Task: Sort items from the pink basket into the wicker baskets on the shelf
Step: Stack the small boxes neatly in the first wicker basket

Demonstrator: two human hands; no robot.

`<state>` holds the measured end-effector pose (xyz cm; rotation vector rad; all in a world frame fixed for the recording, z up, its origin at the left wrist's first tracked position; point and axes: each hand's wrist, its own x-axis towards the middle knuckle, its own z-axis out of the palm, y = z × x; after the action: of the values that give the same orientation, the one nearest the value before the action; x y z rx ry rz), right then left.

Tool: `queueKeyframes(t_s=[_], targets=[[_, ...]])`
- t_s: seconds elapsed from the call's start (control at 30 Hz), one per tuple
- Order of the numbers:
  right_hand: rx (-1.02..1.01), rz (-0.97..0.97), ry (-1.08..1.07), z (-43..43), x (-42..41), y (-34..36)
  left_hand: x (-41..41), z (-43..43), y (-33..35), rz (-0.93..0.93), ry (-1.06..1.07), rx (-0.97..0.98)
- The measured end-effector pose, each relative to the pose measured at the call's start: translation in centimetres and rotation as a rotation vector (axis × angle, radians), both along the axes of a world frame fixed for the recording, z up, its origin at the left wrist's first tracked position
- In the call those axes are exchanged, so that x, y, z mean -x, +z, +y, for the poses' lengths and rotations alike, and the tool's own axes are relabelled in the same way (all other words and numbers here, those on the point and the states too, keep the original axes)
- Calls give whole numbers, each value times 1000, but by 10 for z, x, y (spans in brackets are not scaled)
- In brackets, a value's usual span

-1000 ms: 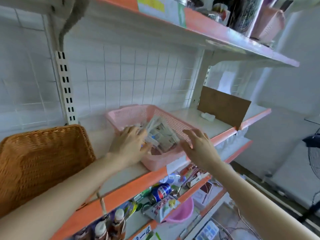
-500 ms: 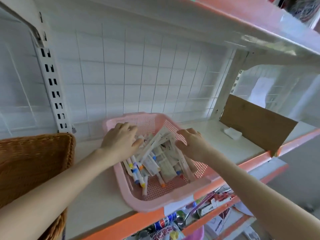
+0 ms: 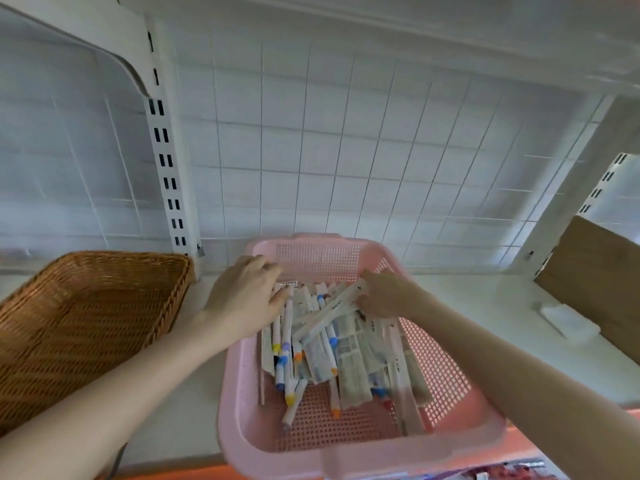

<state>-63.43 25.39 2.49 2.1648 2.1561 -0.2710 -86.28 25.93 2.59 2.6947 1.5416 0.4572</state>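
Here, a wicker basket [image 3: 86, 323] sits left of the pink basket [image 3: 363, 441] at the shelf's [image 3: 485, 306] front edge, with a cardboard sheet [image 3: 595, 282] well off right. Colour-capped marker pens [image 3: 285, 341] and paper packets [image 3: 349, 355] lie inside. My right hand [image 3: 388, 296] pinches a long white packet [image 3: 329, 315], and my left hand [image 3: 242, 296] lies on the pens, grip unclear; bare shelf separates the baskets.
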Motion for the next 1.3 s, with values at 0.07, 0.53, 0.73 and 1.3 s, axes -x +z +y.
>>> queueKeyframes(t_s=[0.07,0.53,0.73,1.3], targets=[[-105,-85,66,9,3,5,1,0,-1,-6,36,-9],[41,133,331,89,70,-21,-1,-8,2,-36,195,-36],[116,256,276,98,74,-27,-1,-7,3,-68,186,-5],[149,765,52,89,53,0,2,-5,1,-70,147,-95]])
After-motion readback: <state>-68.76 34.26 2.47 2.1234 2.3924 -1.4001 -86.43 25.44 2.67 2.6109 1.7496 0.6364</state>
